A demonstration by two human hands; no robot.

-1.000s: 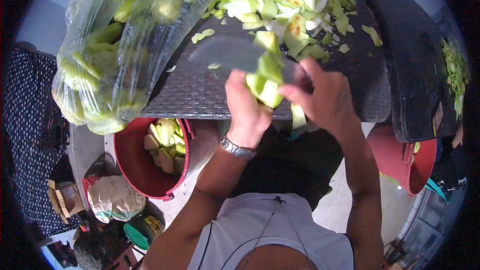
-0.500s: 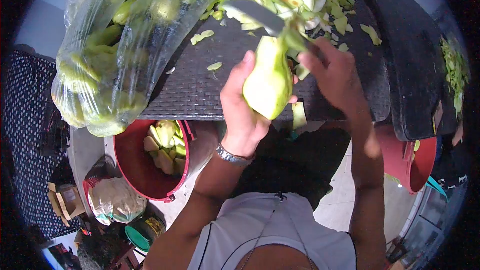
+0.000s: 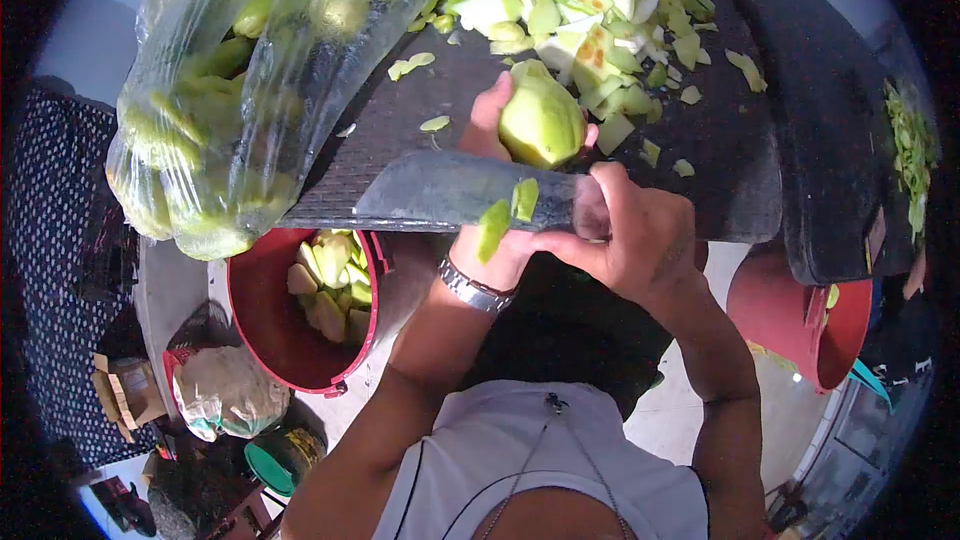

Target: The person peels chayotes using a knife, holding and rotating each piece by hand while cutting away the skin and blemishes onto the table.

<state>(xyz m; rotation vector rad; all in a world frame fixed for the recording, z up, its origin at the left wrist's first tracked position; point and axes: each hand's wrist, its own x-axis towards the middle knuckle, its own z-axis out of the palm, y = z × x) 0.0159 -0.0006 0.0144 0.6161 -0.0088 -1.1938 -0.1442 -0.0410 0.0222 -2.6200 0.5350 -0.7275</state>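
Observation:
My left hand (image 3: 490,125) is wrapped round a partly peeled green papaya (image 3: 542,118), held just above the dark woven table (image 3: 400,130). My right hand (image 3: 645,230) grips a broad-bladed knife (image 3: 440,190) by its handle. The blade lies across in front of the papaya, over my left palm and wrist, pointing left. Two strips of green peel (image 3: 493,230) show at the blade, one hanging past its lower edge. Whether the blade touches the papaya I cannot tell.
Peelings (image 3: 590,30) are heaped at the table's far side. A clear plastic bag (image 3: 210,140) of green fruit hangs over its left edge. Below stand a red bucket (image 3: 300,360) holding pale peeled pieces and another red bucket (image 3: 765,300) at right. A black chair-like surface (image 3: 830,140) adjoins the table.
The knife has come from beyond the papaya's top down toward my body, its blade now flat across my left wrist. The papaya has tilted away, its rounded end facing me.

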